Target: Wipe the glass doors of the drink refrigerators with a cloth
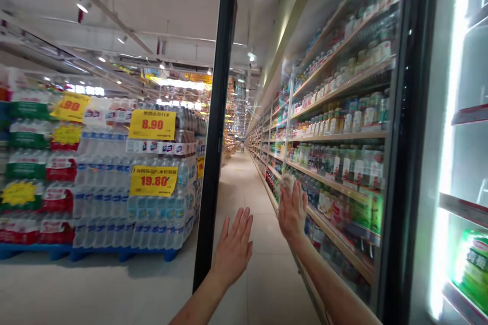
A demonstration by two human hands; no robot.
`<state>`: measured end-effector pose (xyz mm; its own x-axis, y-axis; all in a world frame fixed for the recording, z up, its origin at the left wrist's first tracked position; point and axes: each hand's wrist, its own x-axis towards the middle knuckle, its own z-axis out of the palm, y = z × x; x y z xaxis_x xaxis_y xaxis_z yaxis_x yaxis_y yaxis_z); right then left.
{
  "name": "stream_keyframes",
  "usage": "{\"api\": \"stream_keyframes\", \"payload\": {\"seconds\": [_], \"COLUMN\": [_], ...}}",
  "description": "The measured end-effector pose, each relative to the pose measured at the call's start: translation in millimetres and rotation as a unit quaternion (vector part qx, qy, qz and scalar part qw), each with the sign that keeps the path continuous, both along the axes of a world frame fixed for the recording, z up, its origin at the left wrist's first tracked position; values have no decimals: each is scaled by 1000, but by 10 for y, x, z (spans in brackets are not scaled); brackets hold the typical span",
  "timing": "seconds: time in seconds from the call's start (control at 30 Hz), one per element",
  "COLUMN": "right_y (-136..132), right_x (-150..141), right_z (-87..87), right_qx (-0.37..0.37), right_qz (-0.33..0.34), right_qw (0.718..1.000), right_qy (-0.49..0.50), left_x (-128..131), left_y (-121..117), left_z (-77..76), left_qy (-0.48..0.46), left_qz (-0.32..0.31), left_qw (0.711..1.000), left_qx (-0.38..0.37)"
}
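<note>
A glass door (259,244) with a black frame stands open in front of me. My left hand (234,246) is up at the glass near the frame's left upright, palm forward, fingers stretched out and holding nothing. Farther right, my right hand (293,210) presses a pale, fluffy cloth (287,183) to the pane. Most of the cloth is hidden behind my fingers, with its upper edge showing above them.
Left of the door, wrapped packs of bottles (102,188) are stacked on a blue pallet (125,253) with yellow price signs (152,124). Shelves of bottles (335,117) show in the glass. A lit cooler (467,203) stands at the right. Pale floor (95,289) lies below.
</note>
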<state>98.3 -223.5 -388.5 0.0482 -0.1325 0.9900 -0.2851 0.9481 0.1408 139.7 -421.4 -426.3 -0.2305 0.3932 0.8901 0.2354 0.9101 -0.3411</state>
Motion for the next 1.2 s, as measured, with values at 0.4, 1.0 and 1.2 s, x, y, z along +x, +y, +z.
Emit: {"api": "stream_keyframes", "payload": {"seconds": [0.4, 1.0, 1.2], "right_y": [220, 1012, 1214], "right_x": [29, -131, -169], "right_z": [-147, -236, -323], "right_qx": [6, -73, -74], "right_qz": [-30, -41, -60], "right_qw": [999, 996, 995], "right_qy": [-20, -16, -39], "left_x": [-35, -239, -285], "left_y": [318, 745, 850], "left_z": [43, 127, 228], "left_qy": [27, 31, 30], "left_qz": [-47, -98, -106], "left_qw": [998, 993, 990], "left_qx": [-33, -65, -85]}}
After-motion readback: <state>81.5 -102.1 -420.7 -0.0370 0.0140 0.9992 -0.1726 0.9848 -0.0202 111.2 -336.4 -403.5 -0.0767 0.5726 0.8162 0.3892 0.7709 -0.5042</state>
